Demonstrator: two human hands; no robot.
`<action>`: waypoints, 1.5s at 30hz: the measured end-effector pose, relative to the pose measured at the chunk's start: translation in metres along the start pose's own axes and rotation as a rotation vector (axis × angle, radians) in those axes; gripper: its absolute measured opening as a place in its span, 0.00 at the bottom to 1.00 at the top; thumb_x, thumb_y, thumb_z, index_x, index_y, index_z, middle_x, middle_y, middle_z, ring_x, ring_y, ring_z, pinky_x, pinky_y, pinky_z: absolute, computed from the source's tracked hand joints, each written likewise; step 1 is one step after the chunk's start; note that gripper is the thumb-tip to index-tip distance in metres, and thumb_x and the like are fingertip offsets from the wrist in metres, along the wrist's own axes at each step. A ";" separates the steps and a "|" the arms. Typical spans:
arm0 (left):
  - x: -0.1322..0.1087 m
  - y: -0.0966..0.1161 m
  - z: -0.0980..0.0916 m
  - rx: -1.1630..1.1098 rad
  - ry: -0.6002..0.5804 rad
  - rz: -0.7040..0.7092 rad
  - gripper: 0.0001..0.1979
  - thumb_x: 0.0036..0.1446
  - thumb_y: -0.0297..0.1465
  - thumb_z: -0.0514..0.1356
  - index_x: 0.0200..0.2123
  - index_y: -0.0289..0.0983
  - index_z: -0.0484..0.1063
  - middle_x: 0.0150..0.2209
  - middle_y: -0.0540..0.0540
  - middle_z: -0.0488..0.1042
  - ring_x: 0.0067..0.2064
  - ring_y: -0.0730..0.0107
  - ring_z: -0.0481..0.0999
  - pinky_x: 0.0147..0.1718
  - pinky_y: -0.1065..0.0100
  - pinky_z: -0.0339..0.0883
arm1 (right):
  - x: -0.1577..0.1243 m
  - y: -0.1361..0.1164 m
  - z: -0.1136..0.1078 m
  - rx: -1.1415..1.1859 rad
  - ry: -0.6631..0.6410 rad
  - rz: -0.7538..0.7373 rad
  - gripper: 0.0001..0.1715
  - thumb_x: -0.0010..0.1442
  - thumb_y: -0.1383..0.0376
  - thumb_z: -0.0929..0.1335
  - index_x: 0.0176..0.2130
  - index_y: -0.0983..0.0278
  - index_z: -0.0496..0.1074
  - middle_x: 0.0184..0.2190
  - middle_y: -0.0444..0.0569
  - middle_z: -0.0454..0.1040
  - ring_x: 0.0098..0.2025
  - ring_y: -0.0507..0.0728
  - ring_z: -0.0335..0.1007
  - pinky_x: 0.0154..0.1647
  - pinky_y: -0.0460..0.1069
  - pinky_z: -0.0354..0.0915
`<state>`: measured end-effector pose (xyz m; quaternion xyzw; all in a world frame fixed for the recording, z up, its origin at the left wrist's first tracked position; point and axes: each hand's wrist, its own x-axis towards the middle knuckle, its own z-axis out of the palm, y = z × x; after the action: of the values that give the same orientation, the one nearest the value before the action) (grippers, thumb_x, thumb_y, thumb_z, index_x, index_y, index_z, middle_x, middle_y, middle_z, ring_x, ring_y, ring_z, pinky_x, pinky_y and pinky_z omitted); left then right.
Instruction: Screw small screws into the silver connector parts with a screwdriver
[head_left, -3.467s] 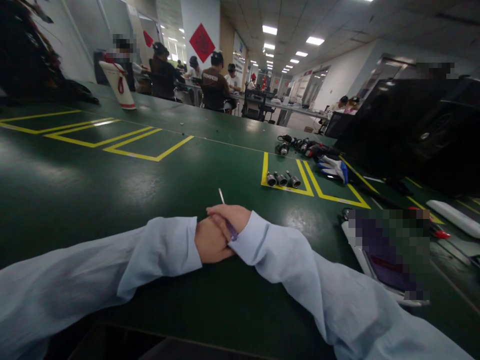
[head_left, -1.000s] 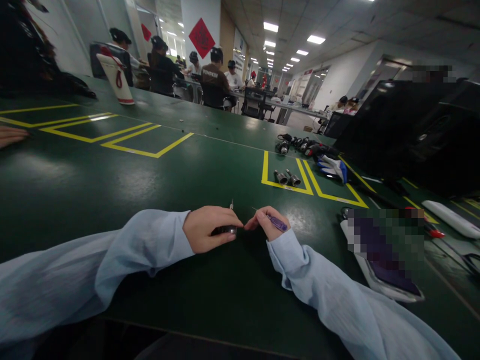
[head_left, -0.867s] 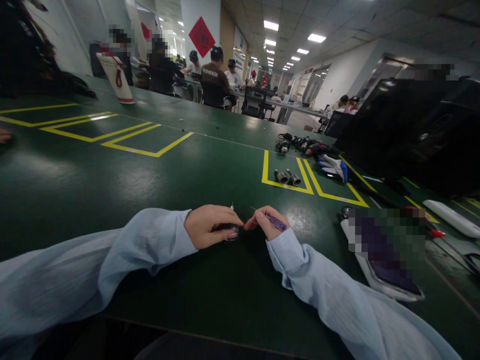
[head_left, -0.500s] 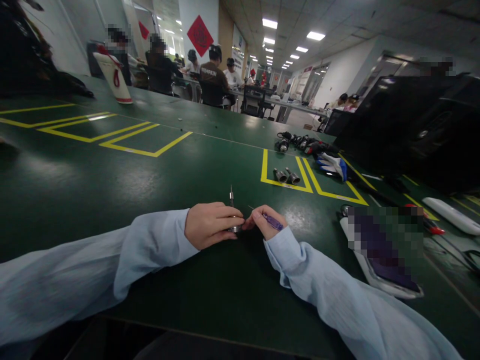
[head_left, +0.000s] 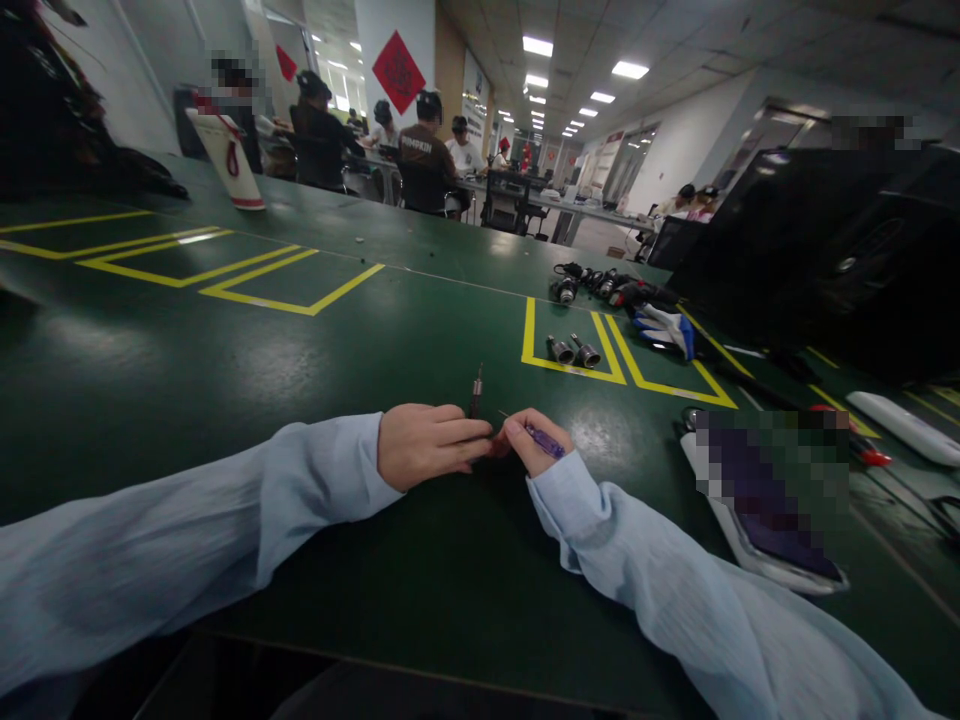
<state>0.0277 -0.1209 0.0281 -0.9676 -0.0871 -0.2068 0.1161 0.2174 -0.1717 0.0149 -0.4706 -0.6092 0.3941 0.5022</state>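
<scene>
My left hand [head_left: 427, 442] rests on the green table [head_left: 225, 370], fingers closed round a small metal part [head_left: 475, 392] whose thin pin sticks up past my fingertips. My right hand [head_left: 531, 440] sits just to its right, fingertips touching the left hand's, closed on a purple-handled screwdriver [head_left: 543, 440] that lies across the knuckles. Both arms wear light blue sleeves. Most of the metal part is hidden under my left fingers.
Two small metal cylinders [head_left: 571, 351] lie in a yellow-taped box ahead right. Further back are several dark parts [head_left: 592, 284] and a white-and-blue glove [head_left: 664, 329]. A blurred flat item [head_left: 772, 490] lies at right, black cases [head_left: 817, 260] behind it. People sit at far tables.
My hands, clasped together 3.5 s ago, have come apart. My left hand has taken a metal part and turned it upright so its pin points up. One cylinder has left the yellow box.
</scene>
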 end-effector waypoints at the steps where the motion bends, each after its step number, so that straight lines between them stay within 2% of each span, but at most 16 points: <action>1: 0.000 0.000 0.000 -0.037 -0.002 -0.022 0.13 0.59 0.31 0.50 0.43 0.36 0.71 0.45 0.41 0.73 0.37 0.66 0.71 0.34 0.67 0.66 | 0.000 0.001 0.000 0.011 0.014 -0.009 0.12 0.56 0.60 0.63 0.24 0.63 0.65 0.21 0.43 0.70 0.26 0.51 0.67 0.29 0.47 0.65; 6: -0.001 -0.005 0.004 -0.210 0.047 -0.175 0.14 0.57 0.31 0.52 0.45 0.35 0.70 0.46 0.39 0.72 0.43 0.64 0.72 0.42 0.64 0.67 | 0.005 0.005 0.000 0.092 0.156 0.004 0.15 0.55 0.56 0.64 0.27 0.64 0.70 0.20 0.44 0.71 0.23 0.51 0.67 0.25 0.46 0.64; 9: -0.002 -0.013 0.007 -0.403 0.128 -0.351 0.15 0.56 0.32 0.54 0.46 0.35 0.70 0.44 0.40 0.73 0.45 0.66 0.72 0.44 0.64 0.67 | 0.004 0.004 -0.001 0.139 0.213 0.046 0.18 0.54 0.55 0.64 0.26 0.65 0.73 0.19 0.46 0.72 0.22 0.50 0.67 0.24 0.46 0.64; 14: -0.002 -0.026 0.013 -0.832 0.232 -0.790 0.15 0.50 0.34 0.59 0.40 0.34 0.73 0.40 0.43 0.74 0.42 0.66 0.74 0.45 0.62 0.69 | -0.005 -0.004 -0.001 0.223 0.079 0.141 0.19 0.53 0.56 0.65 0.22 0.66 0.74 0.17 0.47 0.73 0.21 0.51 0.69 0.24 0.47 0.66; 19: 0.000 -0.029 0.014 -1.127 0.275 -1.037 0.17 0.44 0.33 0.62 0.39 0.33 0.73 0.42 0.42 0.75 0.45 0.62 0.74 0.47 0.56 0.67 | -0.007 -0.003 -0.002 0.327 -0.021 0.163 0.07 0.47 0.66 0.65 0.22 0.65 0.70 0.16 0.44 0.74 0.20 0.50 0.69 0.23 0.45 0.66; 22: 0.001 -0.029 0.014 -1.215 0.298 -1.061 0.18 0.40 0.29 0.64 0.39 0.33 0.73 0.44 0.41 0.74 0.46 0.61 0.73 0.50 0.54 0.64 | -0.005 -0.004 -0.001 0.336 -0.020 0.218 0.05 0.42 0.70 0.63 0.20 0.64 0.68 0.14 0.41 0.73 0.18 0.49 0.68 0.21 0.44 0.65; 26: 0.002 -0.028 0.014 -1.247 0.317 -1.037 0.21 0.35 0.23 0.63 0.38 0.33 0.73 0.45 0.41 0.74 0.48 0.60 0.72 0.54 0.54 0.58 | -0.005 -0.007 0.001 0.299 -0.030 0.244 0.06 0.40 0.71 0.62 0.18 0.64 0.66 0.12 0.40 0.72 0.17 0.49 0.68 0.20 0.43 0.64; 41: 0.004 -0.027 0.014 -1.244 0.307 -0.988 0.19 0.35 0.21 0.63 0.37 0.33 0.74 0.41 0.43 0.76 0.47 0.61 0.73 0.53 0.54 0.60 | -0.008 -0.007 0.003 0.225 -0.039 0.221 0.07 0.40 0.72 0.61 0.18 0.64 0.67 0.13 0.41 0.72 0.18 0.49 0.67 0.20 0.43 0.64; 45: 0.004 -0.027 0.014 -1.253 0.310 -0.978 0.19 0.36 0.21 0.62 0.37 0.32 0.74 0.41 0.42 0.75 0.46 0.62 0.73 0.52 0.54 0.60 | -0.009 -0.006 0.002 0.138 -0.052 0.206 0.07 0.41 0.72 0.61 0.19 0.64 0.66 0.14 0.41 0.71 0.19 0.50 0.67 0.22 0.44 0.64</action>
<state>0.0306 -0.0907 0.0226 -0.6657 -0.3511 -0.3764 -0.5402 0.2145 -0.1821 0.0179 -0.4844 -0.5419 0.4967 0.4743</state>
